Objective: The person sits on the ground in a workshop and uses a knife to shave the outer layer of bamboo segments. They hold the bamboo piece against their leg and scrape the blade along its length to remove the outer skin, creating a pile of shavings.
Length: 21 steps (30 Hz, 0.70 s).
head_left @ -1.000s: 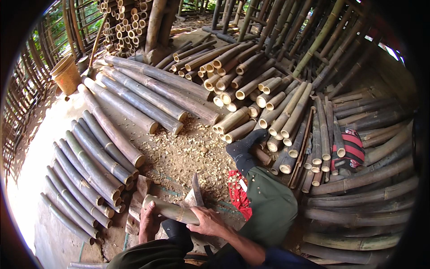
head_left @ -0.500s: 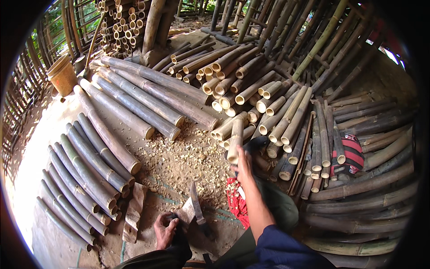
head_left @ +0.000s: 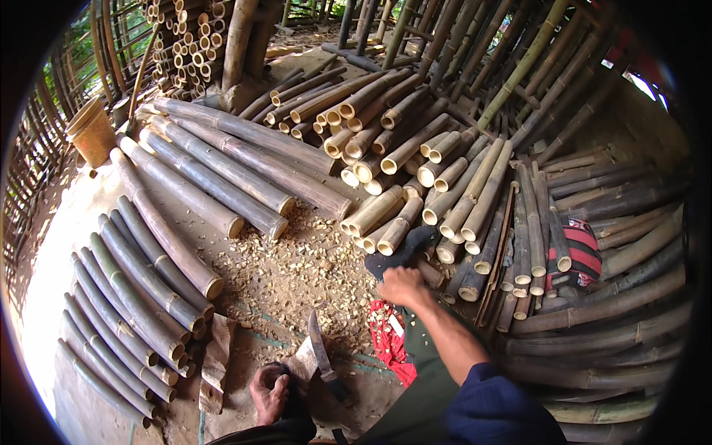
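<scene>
My left hand [head_left: 269,391] is at the lower middle, its fingers curled beside something dark; what they close on, if anything, is hidden. Just right of it a knife with a curved blade [head_left: 320,345] and dark handle leans against a pale wooden block [head_left: 302,363]. My right hand [head_left: 404,286] is over my dark-clad foot [head_left: 404,251], back of the hand up, its fingertips hidden. Beyond the foot, a short cut bamboo piece [head_left: 401,224] lies on the near side of the bamboo pile, apart from the hand. A red cloth [head_left: 390,343] sits beside my right leg.
Wood chips [head_left: 285,274] cover the middle ground. Long bamboo poles [head_left: 141,271] lie at left, with a rough wooden board [head_left: 216,363] near their ends. More bamboo [head_left: 593,337] is stacked at right by a red-and-black striped bundle [head_left: 577,252]. A bucket [head_left: 91,133] stands far left.
My right hand has let go of the short bamboo piece, which now lies on the pile, and has drawn back toward my foot. My left hand stays low beside the knife.
</scene>
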### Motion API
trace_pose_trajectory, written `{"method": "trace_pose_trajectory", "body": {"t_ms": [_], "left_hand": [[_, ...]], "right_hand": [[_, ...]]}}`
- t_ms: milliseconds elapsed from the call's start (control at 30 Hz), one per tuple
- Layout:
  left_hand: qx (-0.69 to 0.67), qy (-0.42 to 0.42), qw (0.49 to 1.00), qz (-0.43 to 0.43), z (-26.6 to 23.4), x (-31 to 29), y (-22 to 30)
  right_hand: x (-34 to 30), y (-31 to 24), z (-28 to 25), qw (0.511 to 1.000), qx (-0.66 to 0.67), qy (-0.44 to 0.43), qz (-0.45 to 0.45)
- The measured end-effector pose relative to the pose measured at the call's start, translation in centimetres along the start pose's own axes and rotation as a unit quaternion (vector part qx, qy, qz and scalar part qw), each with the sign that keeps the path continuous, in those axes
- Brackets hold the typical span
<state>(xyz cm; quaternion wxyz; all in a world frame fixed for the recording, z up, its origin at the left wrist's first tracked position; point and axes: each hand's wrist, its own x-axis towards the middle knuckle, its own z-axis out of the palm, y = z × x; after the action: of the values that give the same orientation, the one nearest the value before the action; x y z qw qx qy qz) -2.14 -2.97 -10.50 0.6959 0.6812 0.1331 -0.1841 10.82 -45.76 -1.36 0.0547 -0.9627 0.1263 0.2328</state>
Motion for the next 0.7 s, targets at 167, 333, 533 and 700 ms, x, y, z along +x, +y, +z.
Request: {"method": "trace_pose_trajectory", "body": {"t_ms": [167, 333, 533, 700], "left_hand": [[0.032, -0.006, 0.999, 0.026, 0.7, 0.0, -1.3], [0.108, 0.007, 0.989, 0.103, 1.6, -0.3, -1.9], [0.086, 0.005, 0.996, 0.011, 1.3, -0.6, -1.5], [0.056, 0.001, 0.998, -0.042, 1.8, -0.5, -0.3]], "right_hand": [[4.0, 8.0, -7.1, 0.948, -0.022, 0.316, -0.016], [12.4, 18.1, -10.1, 0.916, -0.156, 0.368, 0.041], [20.3, 22.0, -13.4, 0.905, -0.274, 0.302, 0.120], [22.3, 23.9, -14.7, 0.909, -0.291, 0.237, 0.180]]}}
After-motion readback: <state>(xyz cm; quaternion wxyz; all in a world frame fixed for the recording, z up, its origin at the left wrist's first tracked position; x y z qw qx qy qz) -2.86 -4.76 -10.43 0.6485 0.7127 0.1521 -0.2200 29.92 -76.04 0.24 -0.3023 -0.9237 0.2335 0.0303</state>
